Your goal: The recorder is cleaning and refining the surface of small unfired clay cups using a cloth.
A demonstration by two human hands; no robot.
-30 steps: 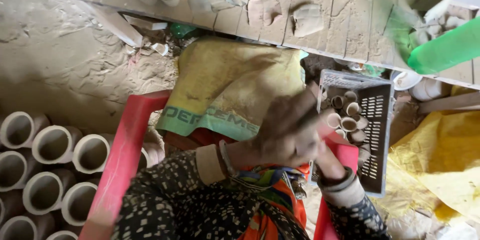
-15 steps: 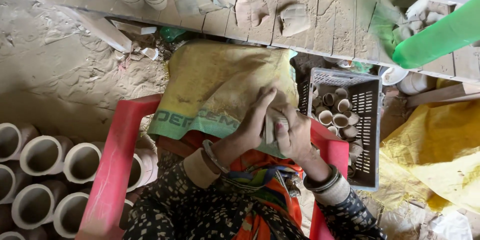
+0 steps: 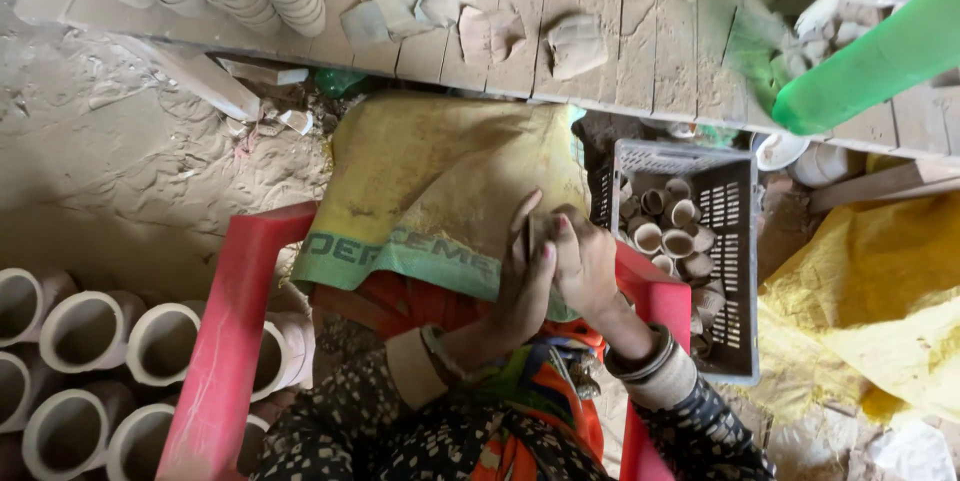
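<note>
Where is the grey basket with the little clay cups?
The grey basket sits on the ground at the person's right, beside the right hand and the red chair.

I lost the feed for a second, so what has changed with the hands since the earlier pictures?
Both hands drew back from the grey crate toward the middle, over the yellow sack. The left hand and right hand are now pressed together around a small clay piece, fingers straighter than half a second ago. The crate of small clay cups, the sack and the red chair stayed put.
</note>
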